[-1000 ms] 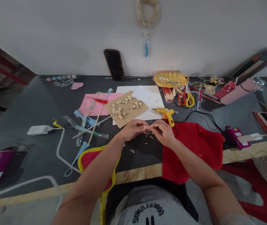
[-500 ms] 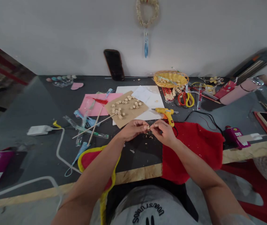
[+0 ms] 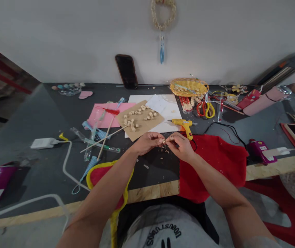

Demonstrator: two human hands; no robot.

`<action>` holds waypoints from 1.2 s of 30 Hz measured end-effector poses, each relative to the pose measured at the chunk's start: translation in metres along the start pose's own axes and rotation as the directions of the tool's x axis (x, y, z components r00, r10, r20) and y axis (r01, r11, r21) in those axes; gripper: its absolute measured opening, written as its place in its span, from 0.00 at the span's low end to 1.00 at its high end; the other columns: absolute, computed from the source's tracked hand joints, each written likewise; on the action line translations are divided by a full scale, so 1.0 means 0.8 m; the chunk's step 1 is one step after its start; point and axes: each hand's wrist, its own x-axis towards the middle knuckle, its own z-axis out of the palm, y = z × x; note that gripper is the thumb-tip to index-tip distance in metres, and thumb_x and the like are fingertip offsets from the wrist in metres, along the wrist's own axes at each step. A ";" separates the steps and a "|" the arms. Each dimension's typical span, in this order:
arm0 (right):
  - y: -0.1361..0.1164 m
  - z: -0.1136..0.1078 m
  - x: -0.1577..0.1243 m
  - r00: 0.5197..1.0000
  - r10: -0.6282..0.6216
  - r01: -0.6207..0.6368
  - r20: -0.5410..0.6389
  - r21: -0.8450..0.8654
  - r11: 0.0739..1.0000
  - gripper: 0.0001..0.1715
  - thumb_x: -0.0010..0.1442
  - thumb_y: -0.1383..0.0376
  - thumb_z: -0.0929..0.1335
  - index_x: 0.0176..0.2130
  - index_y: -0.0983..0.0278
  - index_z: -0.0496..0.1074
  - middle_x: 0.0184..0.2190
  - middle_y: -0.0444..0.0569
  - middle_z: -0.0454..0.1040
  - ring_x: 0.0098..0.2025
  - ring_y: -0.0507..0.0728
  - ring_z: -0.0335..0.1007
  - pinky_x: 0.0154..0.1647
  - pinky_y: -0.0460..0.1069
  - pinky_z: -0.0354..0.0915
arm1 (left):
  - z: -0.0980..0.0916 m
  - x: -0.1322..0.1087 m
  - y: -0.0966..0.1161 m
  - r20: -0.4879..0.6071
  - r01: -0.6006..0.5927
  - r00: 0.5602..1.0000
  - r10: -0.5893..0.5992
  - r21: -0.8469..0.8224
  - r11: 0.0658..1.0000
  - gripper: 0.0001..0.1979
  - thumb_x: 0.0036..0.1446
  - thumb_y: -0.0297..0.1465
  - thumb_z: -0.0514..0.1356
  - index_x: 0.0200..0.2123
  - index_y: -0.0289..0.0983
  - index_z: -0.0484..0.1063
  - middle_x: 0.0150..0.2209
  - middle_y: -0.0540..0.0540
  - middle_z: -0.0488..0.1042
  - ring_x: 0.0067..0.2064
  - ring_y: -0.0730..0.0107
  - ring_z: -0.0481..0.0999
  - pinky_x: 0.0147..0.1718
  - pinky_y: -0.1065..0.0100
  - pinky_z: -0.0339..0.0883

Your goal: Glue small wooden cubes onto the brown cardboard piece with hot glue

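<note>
Two hands meet over the near middle of the dark table [image 3: 46, 117] in the head view.

Item held: one small pale piece [image 3: 164, 141], cube-like and tan-white. It matches the colour of the loose pieces [image 3: 130, 124] scattered on the brown card [image 3: 147, 125]. Finer detail is too small to tell.

Position: just above the table surface, between the two sets of fingertips. It sits near the front corner of the brown card and close to the yellow glue gun [image 3: 185, 124].

Left hand [image 3: 147, 143]: fingers curled inward, with thumb and forefinger closed on the left side of the small pale piece.

Right hand [image 3: 181, 147]: fingers also curled, with thumb and forefinger pinched on the right side of the same piece.

Both grips are almost fully closed, and only the piece separates the tips.

Surroundings:
- A few pale crumbs [image 3: 166, 151] lie on the table directly below the hands.
- Red felt [image 3: 214, 155] lies beneath the right wrist and hangs over the table edge.
- Farther back lie pink paper [image 3: 103, 117], a woven basket [image 3: 188, 95] and scissors [image 3: 205, 109].
</note>
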 end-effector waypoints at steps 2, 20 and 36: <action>0.000 0.000 0.000 1.000 0.003 -0.003 0.007 -0.009 1.000 0.05 0.63 0.66 0.65 0.35 0.62 0.71 0.32 0.48 0.72 0.35 0.52 0.70 0.34 0.47 0.69 | 0.001 0.000 0.001 0.000 0.003 1.000 -0.003 0.001 1.000 0.18 0.41 0.39 0.73 0.29 0.30 0.78 0.24 0.47 0.74 0.27 0.77 0.68 0.29 0.73 0.59; 0.001 -0.004 0.004 0.998 -0.064 0.063 -0.012 -0.051 0.997 0.05 0.62 0.67 0.66 0.34 0.62 0.71 0.31 0.49 0.75 0.34 0.53 0.73 0.35 0.49 0.72 | 0.002 -0.003 0.003 0.000 0.018 1.000 -0.018 -0.067 0.998 0.17 0.43 0.37 0.73 0.29 0.30 0.77 0.27 0.46 0.75 0.28 0.77 0.71 0.31 0.74 0.63; 0.013 -0.031 0.003 0.972 0.136 -0.159 -0.194 -0.112 0.981 0.06 0.64 0.62 0.65 0.37 0.62 0.70 0.32 0.49 0.74 0.35 0.55 0.72 0.37 0.49 0.69 | 0.003 -0.004 0.006 -0.048 0.002 0.999 -0.009 -0.146 0.989 0.17 0.41 0.37 0.74 0.28 0.30 0.76 0.28 0.45 0.78 0.27 0.77 0.72 0.31 0.73 0.66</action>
